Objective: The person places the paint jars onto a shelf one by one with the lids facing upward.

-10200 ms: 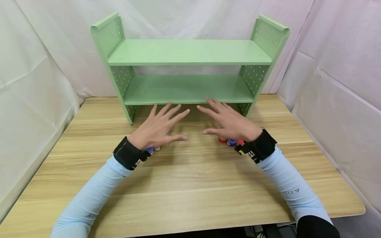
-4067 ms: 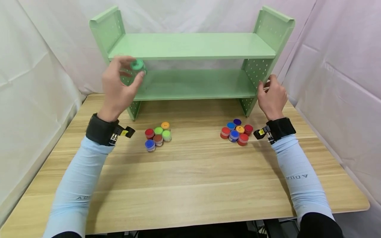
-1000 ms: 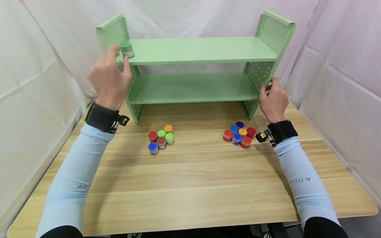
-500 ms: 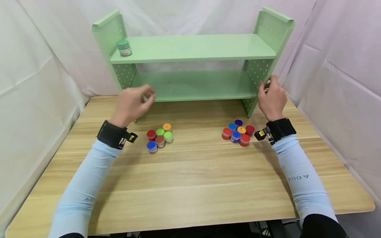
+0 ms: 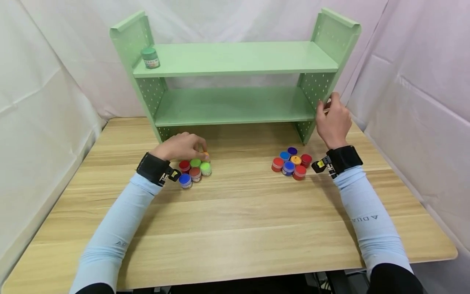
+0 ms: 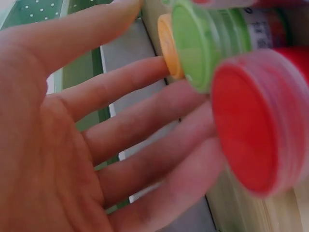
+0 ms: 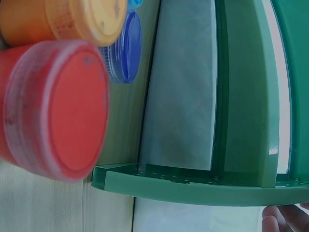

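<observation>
1. Left hand (image 5: pixel 181 148) spread wide, thumb well clear, index fingertip right at the orange-lidded jar (image 6: pixel 169 46)!
2. That jar stands lid up at those fingertips, beside a lime-lidded jar (image 5: pixel 206 169); left hand's clearly nearer.
3. Right hand (image 5: pixel 333 124) grips the shelf (image 5: pixel 235 106), orange jar off to its left.

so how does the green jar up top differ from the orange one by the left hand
The green jar stands alone on the upper shelf; the orange jar sits among others on the table. The left hand is at the orange jar, while no hand touches the green jar. Both are lidded jars.
</observation>
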{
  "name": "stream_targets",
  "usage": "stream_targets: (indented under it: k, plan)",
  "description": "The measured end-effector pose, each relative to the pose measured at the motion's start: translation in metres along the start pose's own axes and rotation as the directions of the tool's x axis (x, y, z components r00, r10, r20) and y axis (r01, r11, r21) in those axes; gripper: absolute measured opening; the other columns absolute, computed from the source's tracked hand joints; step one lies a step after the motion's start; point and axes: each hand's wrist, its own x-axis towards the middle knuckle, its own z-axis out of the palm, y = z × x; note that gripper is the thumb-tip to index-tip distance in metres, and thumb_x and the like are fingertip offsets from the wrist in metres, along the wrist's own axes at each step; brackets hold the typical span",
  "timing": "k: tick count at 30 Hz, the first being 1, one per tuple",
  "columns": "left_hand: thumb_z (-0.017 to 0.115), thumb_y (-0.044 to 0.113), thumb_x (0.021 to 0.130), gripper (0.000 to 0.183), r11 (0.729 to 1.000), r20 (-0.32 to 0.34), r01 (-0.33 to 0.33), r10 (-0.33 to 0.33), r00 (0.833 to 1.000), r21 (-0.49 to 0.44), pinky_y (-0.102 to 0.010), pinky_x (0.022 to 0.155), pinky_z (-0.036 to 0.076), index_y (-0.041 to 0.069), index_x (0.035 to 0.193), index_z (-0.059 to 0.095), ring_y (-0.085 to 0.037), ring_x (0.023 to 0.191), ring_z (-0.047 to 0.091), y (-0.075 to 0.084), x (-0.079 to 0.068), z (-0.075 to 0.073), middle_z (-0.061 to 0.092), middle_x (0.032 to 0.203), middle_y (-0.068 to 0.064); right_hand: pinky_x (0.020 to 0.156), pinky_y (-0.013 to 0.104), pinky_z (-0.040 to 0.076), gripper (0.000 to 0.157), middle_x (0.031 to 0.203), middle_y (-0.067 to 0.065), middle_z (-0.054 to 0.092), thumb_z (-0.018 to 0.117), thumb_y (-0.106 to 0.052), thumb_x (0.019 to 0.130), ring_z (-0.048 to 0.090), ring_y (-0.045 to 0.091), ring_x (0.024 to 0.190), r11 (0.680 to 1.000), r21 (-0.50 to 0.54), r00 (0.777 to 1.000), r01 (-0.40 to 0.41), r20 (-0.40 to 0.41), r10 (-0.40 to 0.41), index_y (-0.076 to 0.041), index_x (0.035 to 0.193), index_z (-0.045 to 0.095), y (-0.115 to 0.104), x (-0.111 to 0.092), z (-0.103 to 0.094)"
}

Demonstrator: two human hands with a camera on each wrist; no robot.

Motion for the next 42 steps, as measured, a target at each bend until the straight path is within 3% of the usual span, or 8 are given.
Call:
stream_targets:
  k: [8,15,23,31,35,39,42]
  plan:
    - [0.068,0.044,0.084,0.032,1.0,0.035,-0.003,0.003,0.999,-0.005,-0.034,0.068,0.046,0.02,0.104,0.067,-0.015,0.075,0.058,-0.001,0.001,-0.001,0.065,0.087,0.005,0.059,0.045,0.043,0.039,0.092,0.014,0.067,0.042,-0.036,0.098,0.063,0.031,0.075,1.0,0.004,1.0,-0.005,0.005,0.005,-0.003,0.113,0.056,-0.001,0.002,-0.001]
    - [0.069,0.042,0.083,0.032,0.999,-0.018,0.026,-0.025,1.0,0.024,-0.033,0.065,0.044,0.02,0.106,0.066,-0.015,0.071,0.057,-0.008,0.005,-0.001,0.064,0.082,0.006,0.06,0.045,0.043,0.039,0.093,0.014,0.067,0.042,-0.037,0.098,0.063,0.03,0.077,1.0,0.006,1.0,-0.015,0.011,0.015,-0.003,0.113,0.055,0.001,0.002,-0.002]
    - [0.066,0.031,0.089,0.03,1.0,-0.068,0.01,-0.008,0.998,0.028,-0.035,0.066,0.044,0.015,0.114,0.067,-0.016,0.069,0.055,-0.017,0.004,0.003,0.065,0.084,0.001,0.059,0.046,0.043,0.039,0.092,0.015,0.067,0.042,-0.037,0.098,0.063,0.031,0.076,1.0,-0.005,1.0,-0.009,0.011,0.009,-0.002,0.112,0.055,0.003,0.0,-0.001]
    - [0.061,0.012,0.091,0.037,1.0,-0.068,0.01,-0.009,0.998,0.023,-0.042,0.078,0.045,0.011,0.127,0.059,-0.022,0.089,0.06,-0.023,0.001,0.004,0.066,0.104,-0.005,0.06,0.046,0.043,0.039,0.093,0.015,0.067,0.042,-0.036,0.098,0.062,0.031,0.076,1.0,0.003,1.0,-0.012,0.02,0.012,-0.002,0.113,0.055,0.001,0.0,-0.002]
    - [0.064,0.023,0.091,0.045,0.999,-0.05,0.033,-0.033,0.998,-0.013,-0.042,0.082,0.045,0.01,0.133,0.056,-0.021,0.095,0.06,-0.023,0.001,0.005,0.066,0.106,-0.006,0.06,0.046,0.044,0.039,0.093,0.015,0.067,0.042,-0.036,0.098,0.062,0.031,0.076,1.0,0.003,1.0,-0.01,0.02,0.01,-0.002,0.113,0.055,0.001,0.001,-0.001]
    - [0.066,0.035,0.088,0.049,0.999,-0.054,0.054,-0.054,0.997,-0.007,-0.039,0.077,0.044,0.01,0.13,0.059,-0.019,0.084,0.057,-0.024,0.002,0.009,0.065,0.098,-0.001,0.06,0.046,0.044,0.039,0.094,0.015,0.067,0.041,-0.036,0.098,0.063,0.031,0.077,1.0,0.008,1.0,-0.008,0.026,0.007,-0.003,0.115,0.055,0.002,0.001,-0.001]
    - [0.066,0.034,0.088,0.045,0.999,-0.064,0.053,-0.052,0.997,0.014,-0.037,0.072,0.043,0.011,0.126,0.061,-0.019,0.077,0.054,-0.026,0.003,0.011,0.063,0.092,0.001,0.061,0.046,0.044,0.039,0.094,0.015,0.067,0.042,-0.035,0.098,0.063,0.031,0.077,1.0,0.011,1.0,-0.008,0.026,0.008,-0.003,0.114,0.055,0.002,0.001,-0.001]
